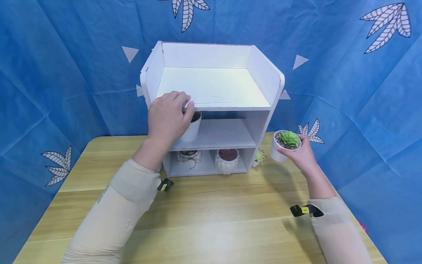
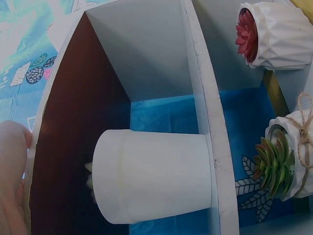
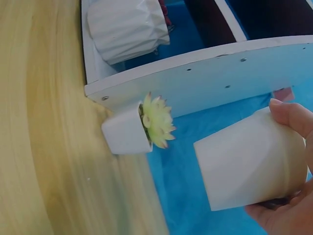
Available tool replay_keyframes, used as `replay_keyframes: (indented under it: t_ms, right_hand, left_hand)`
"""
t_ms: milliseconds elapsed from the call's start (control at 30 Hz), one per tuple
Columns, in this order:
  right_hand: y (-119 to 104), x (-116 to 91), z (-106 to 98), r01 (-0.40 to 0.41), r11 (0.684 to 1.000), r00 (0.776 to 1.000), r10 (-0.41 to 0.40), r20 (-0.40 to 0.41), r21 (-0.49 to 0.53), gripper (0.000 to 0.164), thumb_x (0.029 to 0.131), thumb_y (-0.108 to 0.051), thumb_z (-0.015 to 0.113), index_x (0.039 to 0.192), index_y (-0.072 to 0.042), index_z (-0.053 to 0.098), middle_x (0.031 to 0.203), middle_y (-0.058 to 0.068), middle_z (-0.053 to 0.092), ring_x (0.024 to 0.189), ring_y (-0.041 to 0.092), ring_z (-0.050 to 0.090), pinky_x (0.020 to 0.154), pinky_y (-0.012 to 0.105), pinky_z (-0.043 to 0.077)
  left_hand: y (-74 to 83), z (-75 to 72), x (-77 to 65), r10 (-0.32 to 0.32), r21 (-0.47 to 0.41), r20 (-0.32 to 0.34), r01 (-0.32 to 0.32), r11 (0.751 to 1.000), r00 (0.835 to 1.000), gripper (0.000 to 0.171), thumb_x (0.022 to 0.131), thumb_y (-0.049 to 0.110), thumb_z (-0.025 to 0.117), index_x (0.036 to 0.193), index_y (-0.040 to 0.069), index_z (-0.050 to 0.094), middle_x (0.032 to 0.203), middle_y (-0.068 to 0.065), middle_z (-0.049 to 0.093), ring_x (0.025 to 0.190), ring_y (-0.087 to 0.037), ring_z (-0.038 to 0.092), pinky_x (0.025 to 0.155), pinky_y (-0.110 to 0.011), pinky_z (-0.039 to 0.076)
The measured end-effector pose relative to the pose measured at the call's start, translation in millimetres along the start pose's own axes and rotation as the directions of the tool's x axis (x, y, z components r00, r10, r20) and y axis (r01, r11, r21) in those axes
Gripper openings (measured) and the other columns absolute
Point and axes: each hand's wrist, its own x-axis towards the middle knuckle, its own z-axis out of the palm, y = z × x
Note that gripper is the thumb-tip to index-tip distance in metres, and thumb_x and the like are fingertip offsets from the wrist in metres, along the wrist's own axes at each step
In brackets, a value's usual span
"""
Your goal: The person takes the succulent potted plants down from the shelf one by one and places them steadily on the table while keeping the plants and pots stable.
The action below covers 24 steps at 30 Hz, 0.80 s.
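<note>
Succulent, green and rosette-shaped [image 1: 289,138], stood among dark pebbles in a smooth, round white pot [image 1: 278,154], which the person's right hand [image 1: 302,154] held between thumb and fingers. The pot hung above the rear part of the pale wood-grained desk [image 1: 204,212], to the right of an open, white-painted wooden shelf unit [image 1: 214,86] and apart from it.

The left hand [image 1: 169,114] rested on the front edge of the unit's upper board, towards its left side; from where I stood I couldn't tell whether its fingers gripped the edge. Just beneath it, on the middle shelf, a plain white tapered pot [image 2: 156,176] stood upright.

The bottom compartment had two more: a white pot tied with a twine bow [image 1: 189,159], carrying a green succulent [image 2: 275,164], and a faceted white pot [image 2: 286,36] with a red succulent [image 2: 247,38], to its right. Beside the unit's right wall, a small white square-sided pot [image 3: 126,129] with a pale green succulent [image 3: 159,122] stood on the desk. Blue cloth printed with white leaves [image 1: 82,69] hung behind everything.
</note>
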Motion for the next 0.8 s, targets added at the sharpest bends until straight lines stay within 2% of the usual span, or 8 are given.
replay_keyframes:
  t_ms: [267, 500, 800]
  right_hand:
    - [9, 5, 7, -0.014, 1.0, 1.0, 0.015, -0.007, 0.014, 0.109, 0.081, -0.033, 0.085, 0.155, -0.001, 0.012, 0.154, 0.026, 0.028, 0.14, 0.042, 0.034, 0.111, 0.058, 0.033]
    - [15, 6, 12, -0.044, 0.999, 0.999, 0.043, -0.017, -0.027, 0.113, 0.079, -0.039, 0.085, 0.157, -0.003, 0.011, 0.154, 0.026, 0.029, 0.14, 0.043, 0.033, 0.11, 0.058, 0.034]
    - [28, 13, 21, -0.027, 1.0, 1.0, 0.027, -0.013, 0.014, 0.11, 0.079, -0.036, 0.085, 0.154, -0.001, 0.013, 0.152, 0.027, 0.03, 0.139, 0.041, 0.034, 0.112, 0.057, 0.033]
  left_hand:
    - [-0.6, 1.0, -0.2, 0.002, -0.001, -0.003, -0.002, 1.0, 1.0, 0.045, 0.102, 0.042, 0.041, 0.116, 0.012, 0.071, 0.119, -0.008, 0.071, 0.107, -0.028, 0.067, 0.088, -0.043, 0.054]
    - [-0.4, 1.0, 0.3, 0.004, -0.002, -0.003, -0.004, 1.0, 1.0, 0.045, 0.103, 0.042, 0.04, 0.116, 0.012, 0.071, 0.119, -0.008, 0.071, 0.107, -0.028, 0.067, 0.088, -0.044, 0.054]
    - [-1.0, 1.4, 1.2, 0.007, -0.005, -0.004, -0.007, 1.0, 1.0, 0.045, 0.102, 0.042, 0.04, 0.115, 0.012, 0.071, 0.118, -0.009, 0.071, 0.107, -0.028, 0.067, 0.088, -0.044, 0.054]
